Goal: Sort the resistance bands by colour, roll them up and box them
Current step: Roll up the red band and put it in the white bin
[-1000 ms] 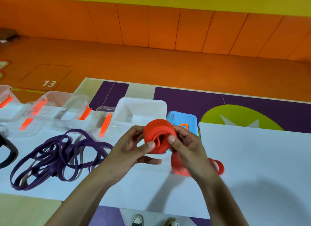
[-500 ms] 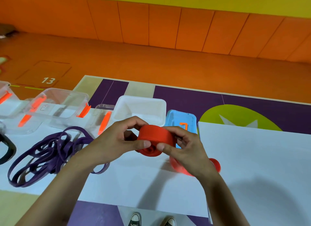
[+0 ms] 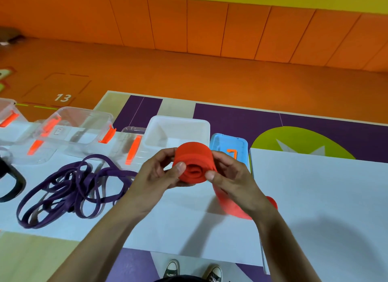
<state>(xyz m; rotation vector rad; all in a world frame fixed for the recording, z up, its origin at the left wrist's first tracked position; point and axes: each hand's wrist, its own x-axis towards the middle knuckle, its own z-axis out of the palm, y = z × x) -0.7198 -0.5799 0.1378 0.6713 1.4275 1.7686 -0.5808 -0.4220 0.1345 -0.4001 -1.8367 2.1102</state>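
Both hands are on the red band (image 3: 194, 155), which is mostly wound into a fat coil. The left hand (image 3: 159, 176) has its thumb pressed on the near face of the coil with the fingers curled round the back. The right hand (image 3: 233, 180) does the same from the other side, thumb tip on the coil's edge. So it's a snug two-sided hold, with the roll sitting right between the thumbs and its open spiral end facing the person. It's up off the white table (image 3: 315, 197), roughly over the middle of it.

The unrolled tail (image 3: 228, 206) drops from under the coil, passes beneath the right hand and lies on the table, with a bit of its loop peeking out past the right wrist.

Left of the hands there's a messy heap of purple bands (image 3: 69, 189), and a black band (image 3: 12, 183) is cut off at the left edge.

Along the table's far edge, just behind the roll, there's a white tub (image 3: 178, 132), with a blue box (image 3: 228, 143) to its right. To its left are a clear lid with an orange clip (image 3: 134, 147) and a clear box with orange clips (image 3: 77, 124).

A pair of sneakers (image 3: 172, 269) shows below the near edge.
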